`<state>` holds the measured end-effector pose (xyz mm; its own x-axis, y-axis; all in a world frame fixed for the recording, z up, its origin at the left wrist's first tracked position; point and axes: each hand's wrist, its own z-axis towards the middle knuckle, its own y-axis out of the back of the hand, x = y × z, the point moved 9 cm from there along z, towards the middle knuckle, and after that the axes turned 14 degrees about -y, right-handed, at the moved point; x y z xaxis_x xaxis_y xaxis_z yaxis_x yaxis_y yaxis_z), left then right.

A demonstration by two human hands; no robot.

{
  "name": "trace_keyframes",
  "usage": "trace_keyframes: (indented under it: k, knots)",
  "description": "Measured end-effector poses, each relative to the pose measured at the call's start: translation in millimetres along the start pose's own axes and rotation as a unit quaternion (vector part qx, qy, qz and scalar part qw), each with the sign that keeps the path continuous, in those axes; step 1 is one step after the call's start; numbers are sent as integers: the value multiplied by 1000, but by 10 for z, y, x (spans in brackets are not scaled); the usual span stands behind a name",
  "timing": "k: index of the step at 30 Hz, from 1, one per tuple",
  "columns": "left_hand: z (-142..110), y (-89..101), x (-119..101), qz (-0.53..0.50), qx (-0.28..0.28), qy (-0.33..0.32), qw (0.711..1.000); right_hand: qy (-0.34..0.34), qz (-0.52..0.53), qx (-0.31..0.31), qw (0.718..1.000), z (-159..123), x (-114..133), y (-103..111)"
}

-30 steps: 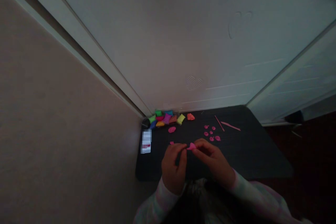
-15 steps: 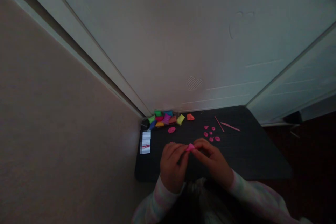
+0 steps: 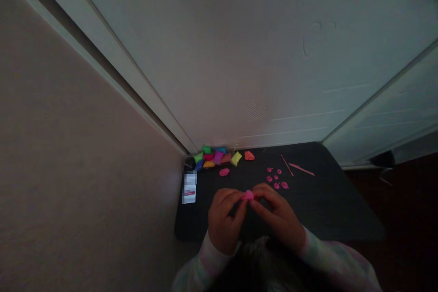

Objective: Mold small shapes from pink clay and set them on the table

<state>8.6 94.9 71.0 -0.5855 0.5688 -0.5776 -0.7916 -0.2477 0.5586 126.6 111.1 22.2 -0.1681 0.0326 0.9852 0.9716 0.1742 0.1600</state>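
Note:
A small lump of bright pink modelling clay is pinched between the fingertips of both hands, above the front part of the dark table. My left hand grips its left side with thumb and fingers closed. On the other side, my right hand presses it between thumb and forefinger. Beyond the right hand lie several small flattened pink clay pieces. A larger pink clay disc rests past the left hand.
Along the back left of the dark table sit several coloured clay packets. An orange clay lump lies beside them. A lit phone is at the left edge. Two thin pink tools lie at right. A white panel rises behind.
The view has tipped slightly, so the table sits a little lower. Both hands keep hold of the pink clay, with the fingers shifting only a little.

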Motion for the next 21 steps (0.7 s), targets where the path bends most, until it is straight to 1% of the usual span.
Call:
trace_keyframes:
  k: [6, 10, 15, 18, 21]
  knots:
    - [-22, -11, 35, -6, 7, 11, 1000, -1, -17, -2, 1000, 5, -6, -13]
    - [-26, -42, 52, -20, 22, 16, 999, 1, -27, -4, 1000, -3, 18, -14]
    - [-58, -88, 136, -51, 39, 72, 995, 11, -29, -5, 1000, -22, 48, -17]
    - [-108, -89, 193, -64, 29, 112, 991, 13, -30, -10, 999, -34, 53, -12]
    - [-147, -76, 225, -66, 17, 132, 989, 15, -33, -11, 999, -43, 59, -14]
